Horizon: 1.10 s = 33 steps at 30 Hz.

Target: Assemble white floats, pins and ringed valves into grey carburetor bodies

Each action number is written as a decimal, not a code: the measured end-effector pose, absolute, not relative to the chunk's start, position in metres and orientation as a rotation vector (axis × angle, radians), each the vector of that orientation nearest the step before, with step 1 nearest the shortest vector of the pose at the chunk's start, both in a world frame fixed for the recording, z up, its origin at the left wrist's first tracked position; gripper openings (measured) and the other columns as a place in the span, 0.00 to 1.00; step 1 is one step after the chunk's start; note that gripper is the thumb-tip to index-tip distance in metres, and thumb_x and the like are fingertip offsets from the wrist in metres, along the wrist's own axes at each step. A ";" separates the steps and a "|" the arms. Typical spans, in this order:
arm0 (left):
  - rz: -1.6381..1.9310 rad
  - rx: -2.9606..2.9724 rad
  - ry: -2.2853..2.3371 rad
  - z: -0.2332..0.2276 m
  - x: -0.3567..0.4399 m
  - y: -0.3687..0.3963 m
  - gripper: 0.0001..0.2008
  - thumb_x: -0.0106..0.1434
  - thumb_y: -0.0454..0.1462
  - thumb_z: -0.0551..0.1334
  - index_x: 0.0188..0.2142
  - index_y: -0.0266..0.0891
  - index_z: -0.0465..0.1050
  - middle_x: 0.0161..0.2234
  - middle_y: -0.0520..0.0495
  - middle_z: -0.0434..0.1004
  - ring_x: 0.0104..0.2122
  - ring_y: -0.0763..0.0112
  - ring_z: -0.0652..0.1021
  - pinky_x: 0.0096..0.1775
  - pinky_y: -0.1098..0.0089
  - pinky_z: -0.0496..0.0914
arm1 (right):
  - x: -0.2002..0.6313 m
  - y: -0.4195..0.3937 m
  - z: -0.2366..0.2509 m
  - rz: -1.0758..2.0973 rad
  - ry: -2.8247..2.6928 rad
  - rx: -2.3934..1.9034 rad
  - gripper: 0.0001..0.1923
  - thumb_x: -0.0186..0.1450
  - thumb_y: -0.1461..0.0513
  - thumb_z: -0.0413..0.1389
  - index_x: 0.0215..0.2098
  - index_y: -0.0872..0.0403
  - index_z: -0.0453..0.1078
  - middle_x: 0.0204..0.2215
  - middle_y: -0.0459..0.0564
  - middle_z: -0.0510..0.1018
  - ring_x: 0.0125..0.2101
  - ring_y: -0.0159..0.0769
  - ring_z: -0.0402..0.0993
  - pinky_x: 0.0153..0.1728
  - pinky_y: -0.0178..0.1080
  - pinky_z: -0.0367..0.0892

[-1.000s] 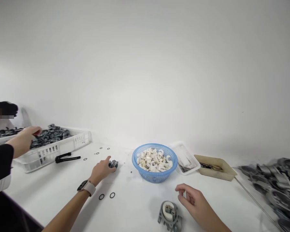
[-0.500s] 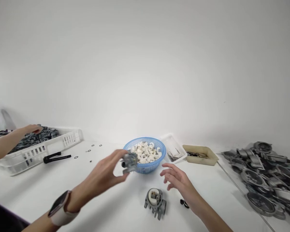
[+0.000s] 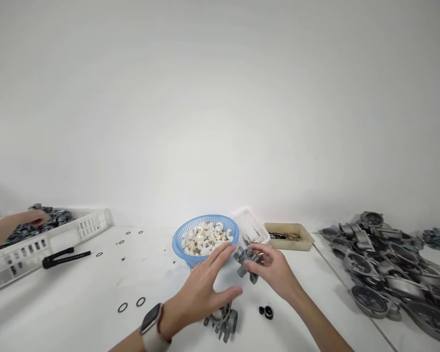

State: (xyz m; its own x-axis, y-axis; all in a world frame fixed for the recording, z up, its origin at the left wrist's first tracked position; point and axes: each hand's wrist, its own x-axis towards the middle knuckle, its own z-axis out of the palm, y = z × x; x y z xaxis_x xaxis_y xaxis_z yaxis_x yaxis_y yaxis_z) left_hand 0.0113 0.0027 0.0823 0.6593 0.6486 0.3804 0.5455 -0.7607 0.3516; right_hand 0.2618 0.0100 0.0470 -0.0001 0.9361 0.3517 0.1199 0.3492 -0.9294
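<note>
two hands now meet over the table (image 3: 77,293): a moment ago only the left hand (image 3: 201,293) carried the small grey part (image 3: 246,257), and now its fingers spread wide. the right hand (image 3: 275,271) pinches it, at five o'clock from the blue basket (image 3: 179,244), above another grey part (image 3: 222,320) at six o'clock.

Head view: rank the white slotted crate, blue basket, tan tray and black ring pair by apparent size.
1. White slotted crate, cropped at the left edge.
2. Blue basket.
3. Tan tray, farther back, so unsure.
4. Black ring pair.
</note>
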 end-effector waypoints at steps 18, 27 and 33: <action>0.292 2.262 1.284 0.054 -0.048 0.016 0.48 0.50 0.50 0.77 0.68 0.54 0.61 0.55 0.44 0.76 0.57 0.44 0.71 0.58 0.55 0.66 | 0.237 0.006 0.015 0.540 -1.952 -1.192 0.23 0.51 0.63 0.70 0.46 0.51 0.79 0.38 0.47 0.78 0.37 0.43 0.76 0.38 0.37 0.68; 0.405 2.318 1.414 0.050 -0.082 0.027 0.45 0.54 0.51 0.75 0.68 0.56 0.62 0.56 0.44 0.77 0.55 0.44 0.74 0.57 0.53 0.67 | 0.232 -0.005 0.028 0.517 -2.057 -1.306 0.29 0.51 0.53 0.74 0.50 0.49 0.77 0.41 0.49 0.80 0.40 0.47 0.76 0.38 0.38 0.65; 0.512 2.658 1.196 0.061 -0.029 -0.015 0.33 0.62 0.54 0.70 0.63 0.50 0.69 0.58 0.39 0.75 0.55 0.41 0.75 0.56 0.51 0.69 | 0.244 0.000 0.032 0.383 -1.971 -1.329 0.23 0.72 0.46 0.54 0.26 0.51 0.71 0.25 0.46 0.74 0.28 0.39 0.69 0.31 0.38 0.57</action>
